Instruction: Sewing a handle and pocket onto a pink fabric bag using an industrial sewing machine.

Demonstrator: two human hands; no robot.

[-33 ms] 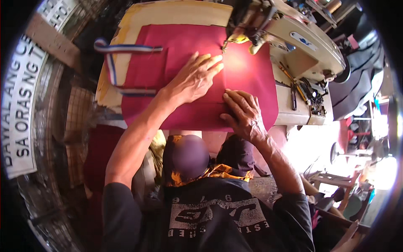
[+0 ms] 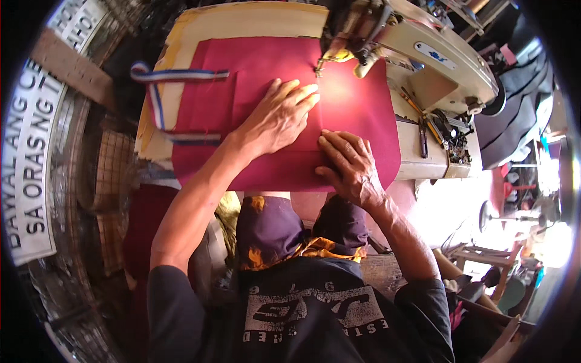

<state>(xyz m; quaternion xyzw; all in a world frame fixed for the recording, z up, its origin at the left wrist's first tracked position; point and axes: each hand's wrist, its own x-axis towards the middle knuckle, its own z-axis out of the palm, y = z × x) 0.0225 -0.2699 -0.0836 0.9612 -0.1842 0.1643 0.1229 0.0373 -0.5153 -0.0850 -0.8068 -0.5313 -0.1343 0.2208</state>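
Note:
A wide piece of maroon cloth (image 2: 272, 166) lies spread over the sewing table, its near edge hanging toward my lap. On it, my left hand (image 2: 281, 118) rests flat with fingers stretched toward the presser foot (image 2: 319, 69) of the sewing machine (image 2: 417, 45). My right hand (image 2: 351, 160) lies nearer to me, palm down by a seam or fold, thumb spread from the fingers. A lamp glow lights the cloth just right of the needle area. Left of my hands, a blue, white and red striped ribbon (image 2: 181, 75) loops off the cloth, two of its ends lying on it.
Beside the machine, on the right of the table (image 2: 411, 166), lie a screwdriver-like tool (image 2: 423, 139) and a cluster of small metal parts (image 2: 460, 145). Pale board (image 2: 254, 21) shows behind the cloth. A lettered sign (image 2: 36, 163) stands far left; a fan (image 2: 487, 216) is at right.

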